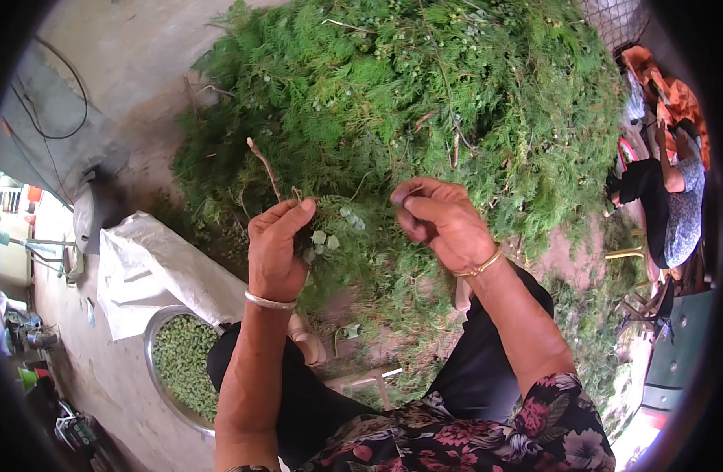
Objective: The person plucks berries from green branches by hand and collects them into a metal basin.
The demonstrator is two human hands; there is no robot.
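Observation:
My left hand (276,244) is closed in a pinch on an evergreen branch. Its bare brown stem (264,167) sticks up above the fingers, while pale green seed cones (324,241) hang on the sprig beside the thumb. To the right, and apart from it, my right hand (448,219) has thumb and fingers pressed together; whatever lies between them is too small to name. Beyond both hands rises a large heap of cut evergreen branches (409,94). At my left knee a round metal basin (151,338) holds many small green cones.
A white woven sack (153,263) lies beside the basin. Loose sprigs (405,326) litter the floor near my feet. Another person (680,197) sits at the far right, by an orange cloth (668,86). A dark cable (82,94) loops at the upper left.

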